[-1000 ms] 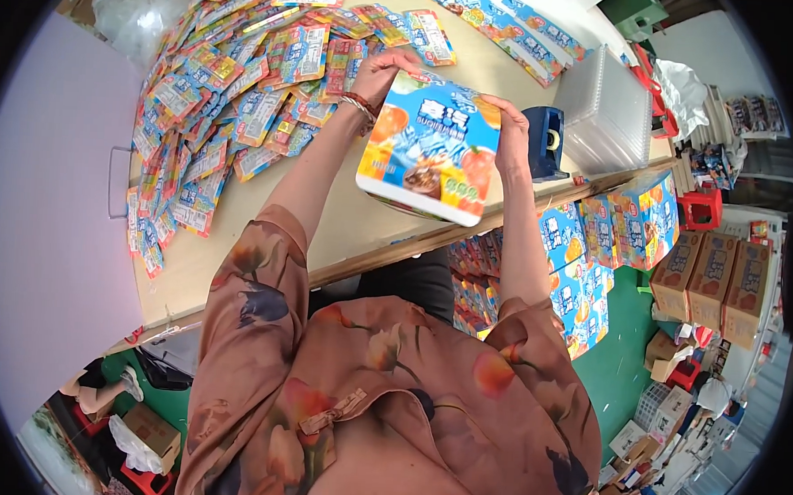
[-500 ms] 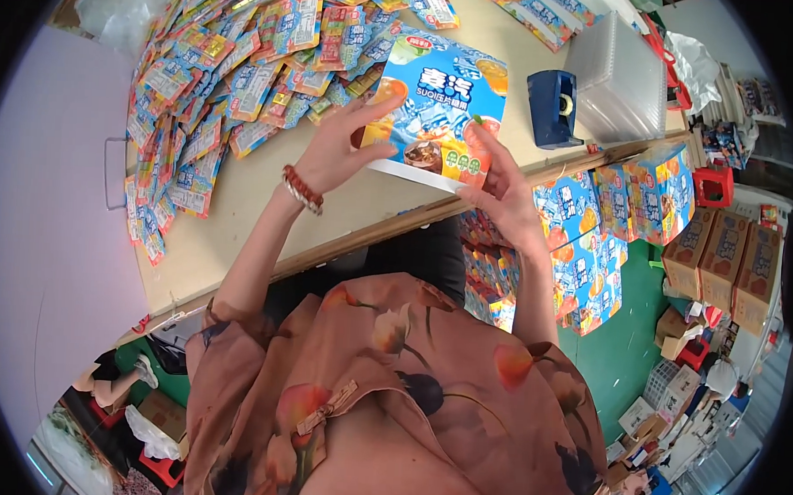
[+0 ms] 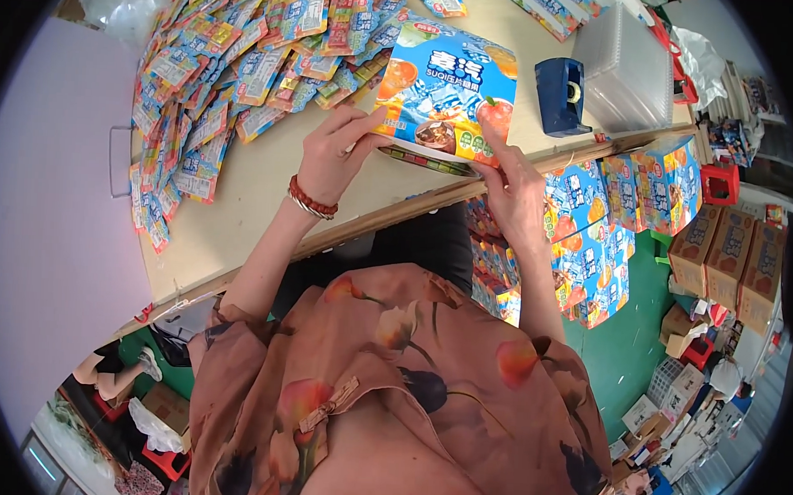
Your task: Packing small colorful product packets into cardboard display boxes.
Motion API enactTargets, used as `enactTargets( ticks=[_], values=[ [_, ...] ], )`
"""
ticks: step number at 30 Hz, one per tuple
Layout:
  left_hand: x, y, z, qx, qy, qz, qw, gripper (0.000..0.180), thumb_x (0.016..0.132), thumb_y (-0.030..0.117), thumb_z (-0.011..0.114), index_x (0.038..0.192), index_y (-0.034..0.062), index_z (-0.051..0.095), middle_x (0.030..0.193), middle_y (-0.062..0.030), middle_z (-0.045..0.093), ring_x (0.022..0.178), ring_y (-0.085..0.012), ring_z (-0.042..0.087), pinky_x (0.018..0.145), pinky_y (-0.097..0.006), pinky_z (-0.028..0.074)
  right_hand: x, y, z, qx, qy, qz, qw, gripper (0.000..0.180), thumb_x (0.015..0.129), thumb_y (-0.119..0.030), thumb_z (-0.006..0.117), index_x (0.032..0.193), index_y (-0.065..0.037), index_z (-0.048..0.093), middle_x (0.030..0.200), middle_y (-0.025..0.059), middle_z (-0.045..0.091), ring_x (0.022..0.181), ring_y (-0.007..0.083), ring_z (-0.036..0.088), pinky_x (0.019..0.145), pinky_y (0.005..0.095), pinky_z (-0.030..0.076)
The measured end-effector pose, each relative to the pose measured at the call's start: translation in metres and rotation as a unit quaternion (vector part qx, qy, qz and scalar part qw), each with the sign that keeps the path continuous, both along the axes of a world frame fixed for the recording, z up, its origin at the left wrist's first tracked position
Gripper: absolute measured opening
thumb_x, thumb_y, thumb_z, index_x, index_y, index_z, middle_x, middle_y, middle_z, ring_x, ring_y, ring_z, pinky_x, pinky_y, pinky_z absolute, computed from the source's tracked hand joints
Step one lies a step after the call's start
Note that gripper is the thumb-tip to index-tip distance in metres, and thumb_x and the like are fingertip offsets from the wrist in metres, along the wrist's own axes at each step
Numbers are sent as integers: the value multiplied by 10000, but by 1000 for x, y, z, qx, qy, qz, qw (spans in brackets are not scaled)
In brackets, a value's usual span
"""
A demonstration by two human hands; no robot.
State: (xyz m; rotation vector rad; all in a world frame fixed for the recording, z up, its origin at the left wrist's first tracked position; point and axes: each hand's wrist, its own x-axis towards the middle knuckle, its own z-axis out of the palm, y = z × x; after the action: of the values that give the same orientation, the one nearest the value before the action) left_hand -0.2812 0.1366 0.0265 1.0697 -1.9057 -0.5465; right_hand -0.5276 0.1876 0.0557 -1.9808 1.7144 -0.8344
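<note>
Since a moment ago the box [image 3: 443,95] has dropped nearer the table [image 3: 257,188] edge (beside sachets [image 3: 237,55]); left hand [image 3: 334,156] and right hand [image 3: 510,186] grip its near corners, fingers closed.

Pale wooden desk [image 3: 258,184], heap of colourful sachets [image 3: 246,55] across its far left, blue tape dispenser [image 3: 562,95] beside clear plastic trays [image 3: 630,67] at right, flat printed packs [image 3: 549,2] at far edge

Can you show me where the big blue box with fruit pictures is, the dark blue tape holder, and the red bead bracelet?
Blue cardboard box with fruit pictures [image 3: 448,90], head view, middle of its top face.
Dark blue tape dispenser [image 3: 560,97], head view, its side.
Red bead bracelet [image 3: 313,200], head view, beads on the left wrist.
</note>
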Motion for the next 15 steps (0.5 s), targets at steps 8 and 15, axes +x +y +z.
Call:
enactTargets(
  ticks=[8, 15],
  values=[
    [6, 0, -28, -38, 5, -11, 999, 353, 715, 17, 776, 1057, 41, 693, 813, -62, 614, 674, -154, 578, 573, -268, 465, 1, 12, -28, -90, -29, 0, 996, 404, 780, 10, 694, 1155, -138, 670, 702, 73, 494, 572, 217, 529, 535, 357, 454],
    [22, -16, -26, -120, -66, -103, 985, 376, 708, 126, 790, 1051, 58, 653, 945, -95, 584, 836, -250, 577, 715, -357, 487, -2, 12, -43, -100, -50, 12, 994, 412, 780, 19, 691, 1157, -144, 674, 693, 63, 472, 575, 208, 512, 531, 351, 451]
  ],
)
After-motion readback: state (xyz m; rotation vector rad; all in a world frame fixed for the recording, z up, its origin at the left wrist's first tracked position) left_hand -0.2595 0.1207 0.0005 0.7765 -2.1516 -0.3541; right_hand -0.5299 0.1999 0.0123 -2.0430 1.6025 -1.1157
